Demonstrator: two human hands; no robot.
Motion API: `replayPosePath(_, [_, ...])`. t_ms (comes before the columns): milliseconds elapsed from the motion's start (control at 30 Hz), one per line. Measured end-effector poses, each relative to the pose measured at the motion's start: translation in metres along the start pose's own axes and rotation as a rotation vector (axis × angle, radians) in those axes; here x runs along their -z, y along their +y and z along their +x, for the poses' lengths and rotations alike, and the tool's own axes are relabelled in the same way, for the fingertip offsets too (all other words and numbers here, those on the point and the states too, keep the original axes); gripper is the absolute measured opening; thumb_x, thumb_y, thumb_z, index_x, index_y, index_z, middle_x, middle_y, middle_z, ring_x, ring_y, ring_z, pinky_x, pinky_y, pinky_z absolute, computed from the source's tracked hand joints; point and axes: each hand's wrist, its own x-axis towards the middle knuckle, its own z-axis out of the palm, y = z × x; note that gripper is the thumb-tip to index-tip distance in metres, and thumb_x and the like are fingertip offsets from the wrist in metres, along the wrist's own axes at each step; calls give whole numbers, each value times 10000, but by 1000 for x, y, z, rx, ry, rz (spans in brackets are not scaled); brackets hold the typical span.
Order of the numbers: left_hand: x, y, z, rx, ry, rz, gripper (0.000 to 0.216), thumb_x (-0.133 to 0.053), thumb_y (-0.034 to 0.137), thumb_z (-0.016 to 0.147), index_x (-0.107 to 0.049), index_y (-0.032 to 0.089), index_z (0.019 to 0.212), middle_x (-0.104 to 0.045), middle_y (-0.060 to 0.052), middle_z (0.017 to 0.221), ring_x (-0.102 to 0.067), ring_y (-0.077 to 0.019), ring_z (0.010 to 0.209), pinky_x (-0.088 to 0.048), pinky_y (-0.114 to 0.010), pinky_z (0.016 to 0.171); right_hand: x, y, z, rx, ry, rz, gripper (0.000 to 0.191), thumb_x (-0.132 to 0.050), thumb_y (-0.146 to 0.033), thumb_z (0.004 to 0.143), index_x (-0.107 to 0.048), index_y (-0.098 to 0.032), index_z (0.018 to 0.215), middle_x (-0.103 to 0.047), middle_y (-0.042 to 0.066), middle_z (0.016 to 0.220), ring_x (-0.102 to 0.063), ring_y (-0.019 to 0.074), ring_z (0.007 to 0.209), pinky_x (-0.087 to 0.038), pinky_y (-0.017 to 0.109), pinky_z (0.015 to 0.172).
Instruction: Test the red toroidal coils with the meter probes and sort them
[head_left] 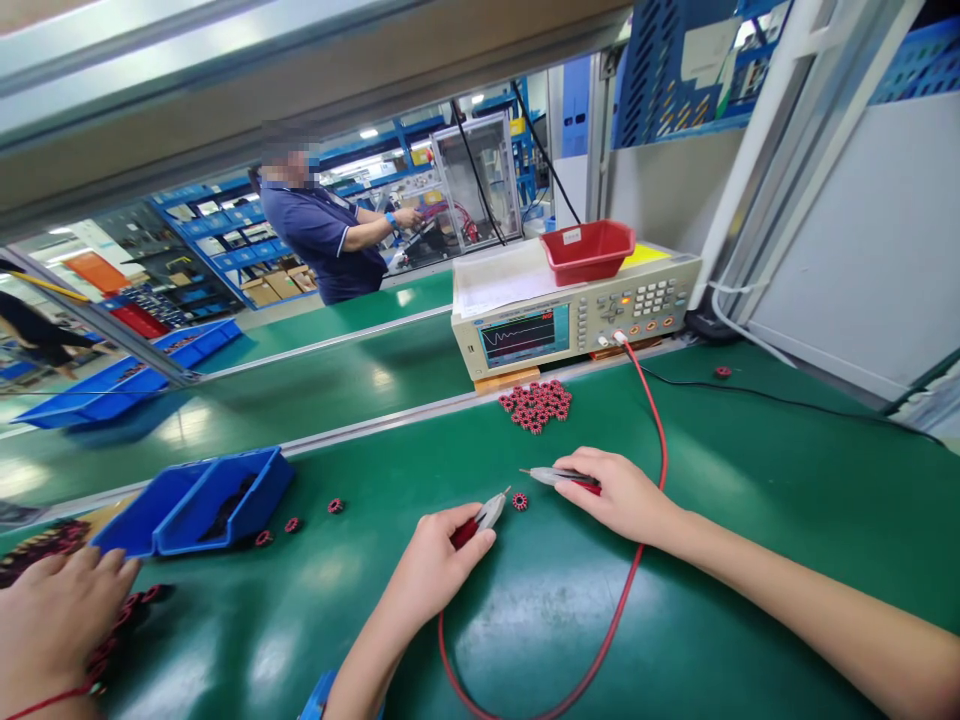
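A small red-and-black coil (pixel 520 501) lies on the green bench (pixel 720 620), between the fingertips of both hands and clear of them, near two metal probe tips. The left hand (pixel 439 560) pinches the left probe (pixel 491 511) between thumb and fingers, its forearm angling up from the lower edge. The right hand (pixel 615 490) pinches the right probe (pixel 553 477), tip pointing left, the forearm slanting in from the lower right. A red cable (pixel 624 605) loops below them. Beyond sit clustered coils (pixel 535 404) and a tester (pixel 529 342) (its screen reads "NG"). Far left, a co-worker's hand (pixel 56 615) spreads near blue bins (pixel 221 500).
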Motion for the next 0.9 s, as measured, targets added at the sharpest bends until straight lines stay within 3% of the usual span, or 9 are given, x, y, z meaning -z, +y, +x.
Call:
replayPosePath(167, [0,-2,0,-3,6,-76,249,-497,317,825,-673,148,875,-632,-9,717,-505,-137,602,-400,-210,553,1,-5,-3,15,-22,71,223,-477,-325,866,-632,-206,974,-625,41,907,-580,166,781,-441,284,718])
replayPosePath(900, [1,-5,2,22,-29,-114,310,-518,380,812,-669,134,924,-623,-13,716,-499,-147,629,-377,-227,576,7,-10,-6,-30,-31,101,254,-515,-357,855,-684,-257,1016,-686,12,1036,-637,219,907,-479,313,803])
